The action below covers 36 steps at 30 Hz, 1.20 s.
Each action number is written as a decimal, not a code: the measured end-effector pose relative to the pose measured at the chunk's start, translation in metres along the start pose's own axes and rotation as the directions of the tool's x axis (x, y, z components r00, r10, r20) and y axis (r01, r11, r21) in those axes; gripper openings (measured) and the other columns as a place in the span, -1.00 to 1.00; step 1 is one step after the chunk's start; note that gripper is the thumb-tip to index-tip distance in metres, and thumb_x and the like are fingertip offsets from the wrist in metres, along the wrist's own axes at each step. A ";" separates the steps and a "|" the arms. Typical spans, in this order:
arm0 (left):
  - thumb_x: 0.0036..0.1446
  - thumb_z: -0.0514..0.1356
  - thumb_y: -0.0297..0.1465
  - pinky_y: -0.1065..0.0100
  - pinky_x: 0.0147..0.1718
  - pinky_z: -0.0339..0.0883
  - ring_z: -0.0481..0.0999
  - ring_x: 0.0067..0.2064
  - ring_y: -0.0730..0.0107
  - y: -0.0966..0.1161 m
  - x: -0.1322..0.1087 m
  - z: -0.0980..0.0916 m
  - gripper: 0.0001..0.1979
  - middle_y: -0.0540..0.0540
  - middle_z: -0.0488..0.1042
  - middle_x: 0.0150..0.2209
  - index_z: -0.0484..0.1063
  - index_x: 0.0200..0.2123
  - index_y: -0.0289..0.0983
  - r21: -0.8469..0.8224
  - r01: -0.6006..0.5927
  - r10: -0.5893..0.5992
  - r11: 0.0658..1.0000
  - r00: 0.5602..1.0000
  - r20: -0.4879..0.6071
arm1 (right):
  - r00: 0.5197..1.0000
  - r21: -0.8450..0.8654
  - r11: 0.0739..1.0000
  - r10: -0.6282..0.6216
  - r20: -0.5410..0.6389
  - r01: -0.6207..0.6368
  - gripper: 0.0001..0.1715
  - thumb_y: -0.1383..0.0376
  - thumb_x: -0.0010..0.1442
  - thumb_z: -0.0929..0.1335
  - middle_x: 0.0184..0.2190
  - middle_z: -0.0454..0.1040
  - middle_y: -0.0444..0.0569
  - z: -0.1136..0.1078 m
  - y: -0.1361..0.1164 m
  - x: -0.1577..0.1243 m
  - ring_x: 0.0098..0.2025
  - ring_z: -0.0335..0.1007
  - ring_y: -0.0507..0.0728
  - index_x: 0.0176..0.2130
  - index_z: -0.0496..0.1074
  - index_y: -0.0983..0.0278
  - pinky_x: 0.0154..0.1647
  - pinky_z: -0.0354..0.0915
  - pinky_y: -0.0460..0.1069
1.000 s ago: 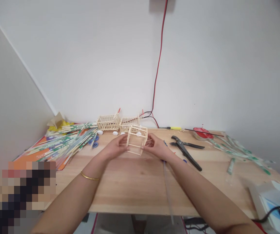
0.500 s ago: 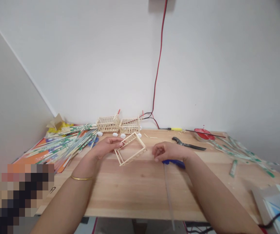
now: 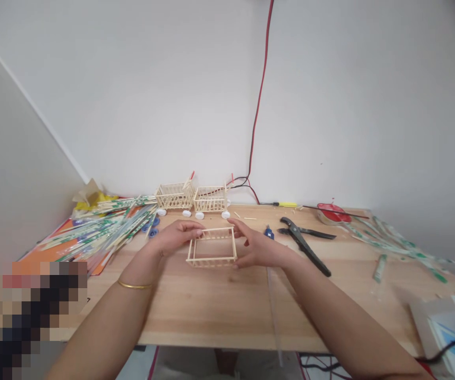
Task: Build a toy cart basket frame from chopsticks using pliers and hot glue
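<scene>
A small open box frame of thin wooden sticks [image 3: 212, 247] rests on the wooden table [image 3: 219, 301] between my hands. My left hand [image 3: 175, 236] curls its fingers over the frame's left end and grips it. My right hand [image 3: 257, 247] lies against the frame's right end with fingers stretched out. Two finished stick carts with white wheels [image 3: 191, 199] stand behind, near the wall.
A heap of wrapped chopsticks [image 3: 104, 232] and orange paper covers the left of the table. Black pliers [image 3: 304, 243], a blue tool [image 3: 268, 232] and a red tape roll [image 3: 330, 213] lie to the right. More wrappers [image 3: 393, 245] sit far right. A red-black wire [image 3: 257, 116] hangs on the wall.
The frame was lifted in both hands, then tilted in the left hand alone while the right hand drew back. Now it sits level on the table and the right hand is back at its side.
</scene>
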<state>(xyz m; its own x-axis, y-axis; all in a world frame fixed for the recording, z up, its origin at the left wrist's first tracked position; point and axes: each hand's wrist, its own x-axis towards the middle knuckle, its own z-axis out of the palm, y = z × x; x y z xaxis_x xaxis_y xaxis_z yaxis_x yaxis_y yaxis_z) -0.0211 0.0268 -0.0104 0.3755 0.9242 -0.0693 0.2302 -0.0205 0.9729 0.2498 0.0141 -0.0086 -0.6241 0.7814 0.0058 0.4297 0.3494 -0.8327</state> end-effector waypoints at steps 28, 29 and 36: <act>0.02 0.13 -0.04 0.30 -0.38 0.34 0.48 -0.42 0.31 -0.014 0.016 -0.006 -0.54 -0.17 0.52 -0.47 0.45 -0.50 -0.37 0.002 -0.012 0.012 1.000 0.865 -0.501 | 0.993 -0.218 0.969 0.114 -0.008 -0.113 0.49 0.15 -0.33 0.55 0.14 0.23 0.14 0.008 -0.006 0.001 0.13 0.20 0.31 0.32 -0.35 0.10 0.11 0.13 0.16; 0.05 0.09 -0.05 0.30 -0.39 0.34 0.48 -0.44 0.31 -0.013 0.015 -0.006 -0.54 -0.17 0.51 -0.48 0.45 -0.50 -0.36 0.028 -0.011 0.024 1.000 0.864 -0.504 | 0.994 -0.226 0.968 0.112 -0.006 -0.111 0.48 0.16 -0.31 0.55 0.13 0.25 0.13 0.009 -0.006 0.001 0.12 0.21 0.31 0.32 -0.34 0.10 0.09 0.14 0.16; 0.11 0.05 -0.24 0.35 -0.38 0.30 0.44 -0.41 0.38 -0.019 0.015 -0.001 -0.76 -0.03 0.45 -0.45 0.38 -0.41 -0.27 0.287 -0.057 0.211 0.956 0.812 -0.543 | 0.993 -0.177 0.977 0.116 -0.007 -0.116 0.45 0.20 -0.28 0.54 0.18 0.18 0.14 0.004 0.000 0.001 0.18 0.15 0.30 0.32 -0.35 0.11 0.13 0.12 0.15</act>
<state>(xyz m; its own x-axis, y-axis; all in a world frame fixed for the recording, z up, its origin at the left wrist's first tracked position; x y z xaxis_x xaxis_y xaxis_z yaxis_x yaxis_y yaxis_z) -0.0211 0.0414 -0.0300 -0.1341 0.9538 0.2690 0.4559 -0.1816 0.8713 0.2471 0.0127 -0.0111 -0.5651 0.8204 -0.0870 0.6079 0.3428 -0.7162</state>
